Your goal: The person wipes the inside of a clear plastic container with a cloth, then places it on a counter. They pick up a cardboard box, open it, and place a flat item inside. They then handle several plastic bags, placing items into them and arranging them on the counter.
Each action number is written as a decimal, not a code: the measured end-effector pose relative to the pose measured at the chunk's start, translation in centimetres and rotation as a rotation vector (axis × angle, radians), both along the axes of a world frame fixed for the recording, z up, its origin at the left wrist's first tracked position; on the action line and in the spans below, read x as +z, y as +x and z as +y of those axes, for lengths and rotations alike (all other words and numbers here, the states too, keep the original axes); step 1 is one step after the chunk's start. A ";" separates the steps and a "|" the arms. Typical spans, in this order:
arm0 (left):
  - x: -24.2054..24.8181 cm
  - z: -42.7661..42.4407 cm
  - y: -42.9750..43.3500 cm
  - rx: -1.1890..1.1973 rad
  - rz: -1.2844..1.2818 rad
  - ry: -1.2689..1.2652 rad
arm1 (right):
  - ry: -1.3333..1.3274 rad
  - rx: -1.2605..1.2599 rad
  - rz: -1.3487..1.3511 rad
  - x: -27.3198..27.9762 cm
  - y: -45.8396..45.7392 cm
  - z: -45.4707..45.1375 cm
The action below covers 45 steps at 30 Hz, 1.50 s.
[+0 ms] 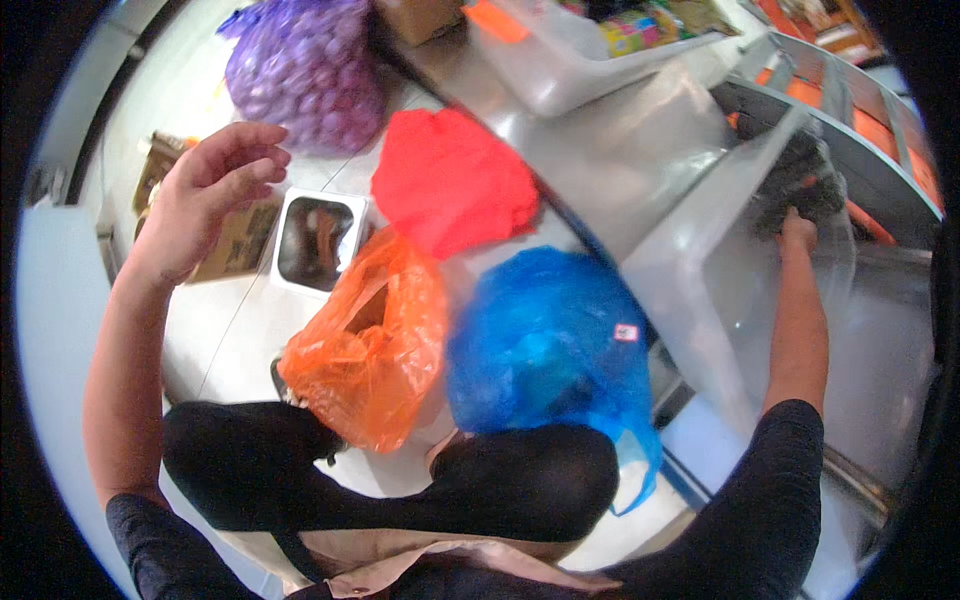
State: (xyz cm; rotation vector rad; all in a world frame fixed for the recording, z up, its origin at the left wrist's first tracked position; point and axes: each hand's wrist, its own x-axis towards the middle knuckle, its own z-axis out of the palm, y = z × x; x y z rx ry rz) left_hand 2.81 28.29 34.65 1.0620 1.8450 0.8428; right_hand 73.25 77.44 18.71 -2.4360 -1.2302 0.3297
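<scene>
My left hand [217, 176] is raised on the left with its fingers loosely bent and apart, holding nothing. Below it on the floor is a white square container [289, 281] with a dark, shiny inside. Far to the right, my right hand [799, 229] reaches to a dark, crumpled see-through plastic bag [806, 169] beside a clear plastic bin [679, 281]. Its fingers are hidden in the dark plastic, so their grip does not show. Before my knees lie an orange plastic bag [405, 330], a blue plastic bag [517, 330] and a red plastic bag [454, 180].
A purple bag [307, 75] full of small round things stands at the far left. Cardboard boxes [240, 240] sit behind the white container. A metal rack [832, 94] with orange things rises at the right. Another clear bin [547, 82] is at the top.
</scene>
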 end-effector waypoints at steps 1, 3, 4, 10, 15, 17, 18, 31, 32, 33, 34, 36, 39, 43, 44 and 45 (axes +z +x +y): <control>0.0 -1.6 -0.5 0.061 -0.014 -0.015 | 0.003 0.038 0.056 -1.4 0.3 1.3; -0.4 -4.1 -1.1 0.132 0.038 -0.077 | 0.022 0.117 0.241 -2.9 0.9 2.6; -0.6 -4.9 -1.2 0.113 0.043 -0.137 | 0.002 0.087 0.300 -3.4 1.2 2.9; -3.8 -5.0 0.2 -0.278 0.098 -0.300 | -0.076 0.308 -0.003 -1.1 2.1 1.5; -8.8 -5.3 3.1 -0.763 0.371 -0.672 | 0.130 0.528 -0.204 7.2 -2.8 -5.2; -10.4 -6.1 4.3 -0.919 0.367 -0.749 | 0.310 0.647 -0.052 12.3 -7.1 -10.3; -10.9 -6.0 4.4 -0.933 0.244 -0.648 | 0.412 0.788 -0.034 14.9 -9.4 -13.6; -9.9 -7.4 -1.0 -1.112 0.146 -0.493 | -0.661 2.096 0.092 -5.8 -49.3 -48.9; -9.9 -8.5 -1.7 -1.192 0.170 -0.530 | -0.710 2.067 0.061 -7.9 -49.5 -49.0; -10.0 -9.4 -2.5 -1.274 0.200 -0.574 | -0.758 2.053 -0.011 -9.5 -49.6 -48.9; -10.1 -10.1 -3.2 -1.231 0.188 -0.551 | -0.786 2.037 -0.058 -10.6 -49.6 -48.7; -10.7 -11.0 -4.1 -1.149 0.198 -0.584 | -0.824 2.011 -0.128 -11.7 -48.9 -48.4; -11.9 -11.1 -4.2 -0.976 0.067 -0.306 | -0.856 1.981 -0.187 -12.1 -48.4 -48.4; -12.9 -11.1 -3.9 -1.276 0.026 -0.259 | -0.866 1.950 -0.239 -13.0 -48.9 -49.1; -13.0 -11.4 -4.1 -1.309 0.033 -0.346 | -0.862 1.948 -0.252 -13.3 -48.9 -49.2; -13.1 -11.7 -4.4 -1.280 0.025 -0.340 | -0.870 1.939 -0.268 -13.5 -48.9 -49.3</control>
